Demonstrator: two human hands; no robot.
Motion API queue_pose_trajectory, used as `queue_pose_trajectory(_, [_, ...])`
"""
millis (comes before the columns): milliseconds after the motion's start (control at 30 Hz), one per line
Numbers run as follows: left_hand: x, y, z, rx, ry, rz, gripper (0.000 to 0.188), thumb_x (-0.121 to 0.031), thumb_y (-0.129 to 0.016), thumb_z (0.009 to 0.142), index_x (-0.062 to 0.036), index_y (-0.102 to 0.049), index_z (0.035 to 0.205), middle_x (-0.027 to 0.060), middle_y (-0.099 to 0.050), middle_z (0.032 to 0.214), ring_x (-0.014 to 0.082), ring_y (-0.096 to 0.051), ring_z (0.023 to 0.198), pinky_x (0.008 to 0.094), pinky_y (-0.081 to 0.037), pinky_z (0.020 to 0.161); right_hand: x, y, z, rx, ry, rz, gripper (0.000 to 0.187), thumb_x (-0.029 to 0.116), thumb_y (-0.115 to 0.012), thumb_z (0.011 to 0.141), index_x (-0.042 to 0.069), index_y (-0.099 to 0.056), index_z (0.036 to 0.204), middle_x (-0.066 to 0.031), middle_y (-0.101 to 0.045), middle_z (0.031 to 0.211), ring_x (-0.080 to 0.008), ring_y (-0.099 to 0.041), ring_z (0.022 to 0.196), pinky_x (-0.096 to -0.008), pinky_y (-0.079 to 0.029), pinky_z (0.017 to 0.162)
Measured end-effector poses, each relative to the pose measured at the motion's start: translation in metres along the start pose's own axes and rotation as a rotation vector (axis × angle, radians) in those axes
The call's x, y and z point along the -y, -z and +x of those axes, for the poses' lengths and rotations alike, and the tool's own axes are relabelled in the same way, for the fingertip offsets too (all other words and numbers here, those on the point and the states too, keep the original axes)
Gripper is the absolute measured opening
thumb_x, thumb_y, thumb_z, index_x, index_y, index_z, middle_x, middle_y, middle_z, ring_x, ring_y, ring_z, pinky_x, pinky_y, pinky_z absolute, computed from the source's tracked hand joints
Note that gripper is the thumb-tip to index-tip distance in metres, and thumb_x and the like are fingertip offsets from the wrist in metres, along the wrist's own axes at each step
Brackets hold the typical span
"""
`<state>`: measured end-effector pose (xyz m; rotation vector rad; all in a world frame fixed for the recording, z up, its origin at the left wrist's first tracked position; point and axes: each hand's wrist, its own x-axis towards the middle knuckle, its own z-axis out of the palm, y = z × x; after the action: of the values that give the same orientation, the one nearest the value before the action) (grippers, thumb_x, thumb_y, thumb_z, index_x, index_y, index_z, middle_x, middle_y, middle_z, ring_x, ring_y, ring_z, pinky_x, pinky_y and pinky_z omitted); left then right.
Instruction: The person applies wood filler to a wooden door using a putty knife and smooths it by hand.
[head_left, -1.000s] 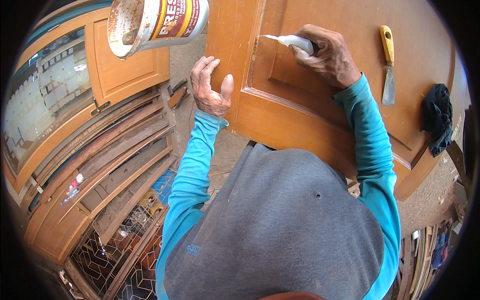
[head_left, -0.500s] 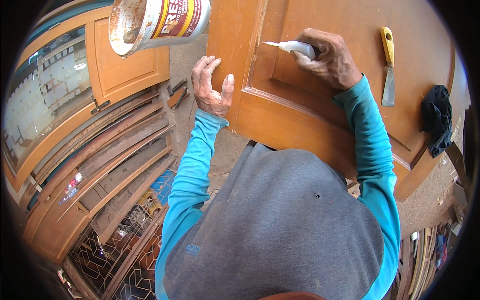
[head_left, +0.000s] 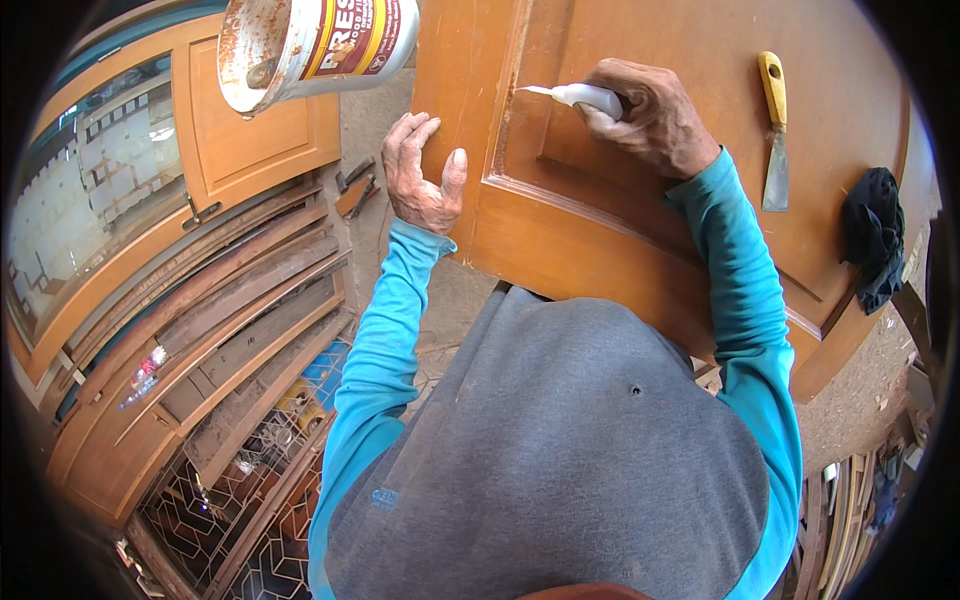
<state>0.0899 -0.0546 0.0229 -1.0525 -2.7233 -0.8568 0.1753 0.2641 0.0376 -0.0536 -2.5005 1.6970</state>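
A brown wooden panel door (head_left: 570,245) lies flat in front of me. My right hand (head_left: 655,120) is closed around a small white glue bottle (head_left: 590,97) with a long thin nozzle. The bottle is held nearly level, its tip pointing left at the groove beside the raised panel. Whether the tip touches the wood I cannot tell. At the door's left edge rests my left hand (head_left: 425,180), fingers stretched and thumb apart, holding nothing. To the right of my right hand a putty knife (head_left: 775,130) with a yellow handle lies on the door.
A white tub (head_left: 350,45) with a stained inside is at the upper left. A black cloth (head_left: 873,240) hangs over the door's right side. Several wooden boards and frames (head_left: 230,330) lean at the left, below a glazed door (head_left: 100,190). More wood strips (head_left: 845,520) lie lower right.
My right hand and the glue bottle have shifted very slightly left. My left hand stays in place at the door's edge.
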Motion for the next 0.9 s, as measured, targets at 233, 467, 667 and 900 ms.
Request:
queue_pose_trajectory(233, [0.002, 0.002, -0.007, -0.001, 0.013, -0.001, 0.047, -0.028, -0.074, 0.092, -0.0017, -0.064, 0.130, 0.0188, -0.060, 0.137, 0.0396, -0.054, 0.134, 0.0529, -0.044, 0.114, -0.006, -0.009, -0.002, -0.007, 0.016, 0.021, 0.017, 0.010, -0.077, 0.086, 0.002, -0.074, 0.101, -0.0163, -0.072, 0.085, -0.0278, -0.071, 0.073, -0.0374, -0.058, 0.069])
queue_pose_trajectory(467, [0.002, 0.011, -0.002, -0.009, -0.036, -0.044, 0.050, -0.019, -0.075, 0.090, -0.0020, -0.065, 0.136, 0.0190, -0.062, 0.142, 0.0389, -0.056, 0.136, 0.0517, -0.044, 0.117, 0.019, 0.002, -0.022, -0.263, 0.072, 0.182, 0.023, 0.012, -0.080, 0.088, 0.003, -0.069, 0.106, -0.0106, -0.066, 0.082, -0.0157, -0.064, 0.073, -0.0345, -0.054, 0.065])
queue_pose_trajectory(667, [-0.028, 0.006, 0.004, -0.141, -0.116, 0.040, 0.052, -0.034, -0.060, 0.101, 0.0042, -0.060, 0.136, 0.0244, -0.061, 0.136, 0.0448, -0.056, 0.132, 0.0562, -0.042, 0.115, 0.036, -0.008, -0.048, -0.194, -0.150, 0.325, 0.032, 0.019, -0.069, 0.101, 0.000, -0.060, 0.126, -0.0128, -0.075, 0.108, -0.0221, -0.071, 0.100, -0.0389, -0.057, 0.091])
queue_pose_trajectory(900, [-0.120, -0.011, 0.011, 0.378, -0.109, -0.790, 0.056, -0.034, -0.052, 0.109, 0.0076, -0.051, 0.146, 0.0225, -0.060, 0.135, 0.0336, -0.060, 0.127, 0.0455, -0.048, 0.109, 0.067, -0.070, -0.100, -0.392, -0.205, 0.444, 0.038, 0.023, -0.073, 0.099, 0.000, -0.067, 0.130, -0.0155, -0.068, 0.127, -0.0251, -0.067, 0.118, -0.0397, -0.056, 0.100])
